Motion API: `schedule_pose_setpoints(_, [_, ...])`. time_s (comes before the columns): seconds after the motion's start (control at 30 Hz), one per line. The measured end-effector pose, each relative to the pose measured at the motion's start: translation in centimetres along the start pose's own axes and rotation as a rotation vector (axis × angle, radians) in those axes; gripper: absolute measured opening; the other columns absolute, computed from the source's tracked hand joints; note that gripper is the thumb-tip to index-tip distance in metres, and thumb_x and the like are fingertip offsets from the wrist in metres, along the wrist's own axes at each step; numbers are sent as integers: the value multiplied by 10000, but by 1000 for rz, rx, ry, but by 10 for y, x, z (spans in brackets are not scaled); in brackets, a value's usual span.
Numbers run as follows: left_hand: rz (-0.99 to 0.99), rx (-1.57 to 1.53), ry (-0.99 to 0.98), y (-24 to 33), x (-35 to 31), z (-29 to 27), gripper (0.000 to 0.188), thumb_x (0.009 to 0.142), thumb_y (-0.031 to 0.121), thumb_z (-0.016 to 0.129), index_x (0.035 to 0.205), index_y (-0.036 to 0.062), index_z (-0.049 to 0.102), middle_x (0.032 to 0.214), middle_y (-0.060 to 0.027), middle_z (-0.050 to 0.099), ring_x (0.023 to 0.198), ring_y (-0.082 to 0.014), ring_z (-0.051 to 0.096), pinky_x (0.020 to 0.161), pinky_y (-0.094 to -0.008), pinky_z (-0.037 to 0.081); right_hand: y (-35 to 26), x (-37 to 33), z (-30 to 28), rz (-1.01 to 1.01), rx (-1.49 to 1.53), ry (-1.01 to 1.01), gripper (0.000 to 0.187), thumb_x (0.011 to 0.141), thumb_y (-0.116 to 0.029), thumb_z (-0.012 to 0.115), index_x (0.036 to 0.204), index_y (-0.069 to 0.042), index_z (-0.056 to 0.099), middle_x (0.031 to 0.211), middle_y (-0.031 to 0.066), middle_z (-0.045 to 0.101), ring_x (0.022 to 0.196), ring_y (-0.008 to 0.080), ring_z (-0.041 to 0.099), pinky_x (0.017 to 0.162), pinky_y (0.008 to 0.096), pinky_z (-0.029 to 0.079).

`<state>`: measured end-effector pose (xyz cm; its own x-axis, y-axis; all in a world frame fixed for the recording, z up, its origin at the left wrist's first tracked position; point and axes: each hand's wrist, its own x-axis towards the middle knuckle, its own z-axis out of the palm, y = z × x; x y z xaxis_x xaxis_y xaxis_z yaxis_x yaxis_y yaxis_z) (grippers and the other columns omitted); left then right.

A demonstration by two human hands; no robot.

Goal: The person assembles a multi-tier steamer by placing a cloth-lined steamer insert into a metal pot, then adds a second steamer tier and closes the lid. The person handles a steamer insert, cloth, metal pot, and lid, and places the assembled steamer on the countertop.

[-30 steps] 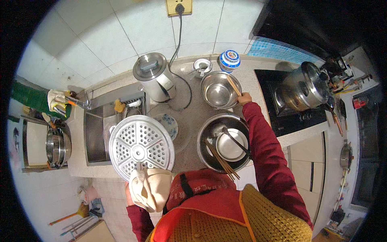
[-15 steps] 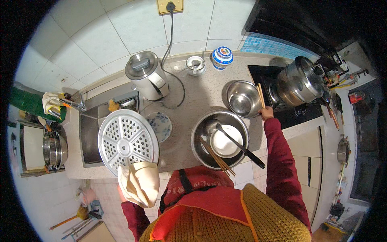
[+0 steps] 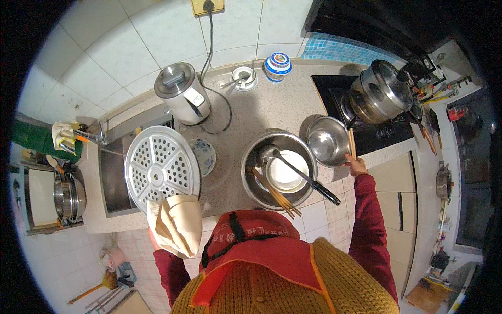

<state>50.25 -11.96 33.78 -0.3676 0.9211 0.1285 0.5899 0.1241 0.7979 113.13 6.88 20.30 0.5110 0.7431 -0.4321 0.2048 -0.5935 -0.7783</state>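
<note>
My left hand (image 3: 153,239) is mostly hidden behind a cream cloth (image 3: 175,225). With that cloth it holds a round perforated metal steamer tray (image 3: 158,175) tilted up over the counter's front edge. Over at the right, my right hand (image 3: 357,165) is closed at the near rim of a small steel bowl (image 3: 328,141), gripping it along with wooden chopsticks (image 3: 352,143). The bowl looks bare inside and is tipped slightly. Between my hands sits a larger steel basin (image 3: 251,180) containing a white bowl (image 3: 288,170), a black-handled ladle (image 3: 314,183) and more chopsticks (image 3: 277,196).
A sink (image 3: 112,178) lies left behind the tray, with a white corded appliance (image 3: 183,94) beside it. A patterned plate (image 3: 203,157) is partly covered by the tray. A lidded steamer pot (image 3: 379,94) stands on the black stove (image 3: 387,136). Two small jars, one a blue-and-white tub (image 3: 277,68), are near the wall.
My right hand has drawn the small steel bowl and chopsticks right and nearer to me, away from its spot beside the basin. The left hand still holds the tray. The view has shifted slightly.
</note>
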Motion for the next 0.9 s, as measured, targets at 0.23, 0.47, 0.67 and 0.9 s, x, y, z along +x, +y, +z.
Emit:
schedule_pose_setpoints(0.23, [-19,-27,67,-8,-6,-18,341,910,145,441,1215,-6,445,1116,-131,517,1041,-218,504,902,-307,413,13,-143,-67,-254,-55,-220,121,773,-153,619,794,-42,577,720,49,626,544,82,496,494,213,371])
schedule_pose_setpoints(0.47, [-50,-52,117,-25,-13,-47,337,908,143,441,1210,-6,456,1117,-133,526,1042,-220,512,902,-308,419,58,-269,49,13,73,-615,257,882,-141,535,1078,6,612,704,38,652,458,32,422,421,189,290])
schedule_pose_setpoints(0.67, [-66,-70,147,-39,-25,-67,333,907,142,441,1205,-5,465,1118,-135,534,1043,-221,519,901,-308,424,58,-249,122,4,300,-427,197,908,-223,506,970,-38,534,602,1,546,362,48,334,324,205,223])
schedule_pose_setpoints(0.9, [-93,-68,199,-56,-38,-90,330,905,140,441,1199,-5,475,1119,-137,544,1044,-222,526,900,-308,429,56,-244,158,-7,469,-337,201,928,-272,482,924,-72,462,562,-1,468,358,78,366,309,216,265])
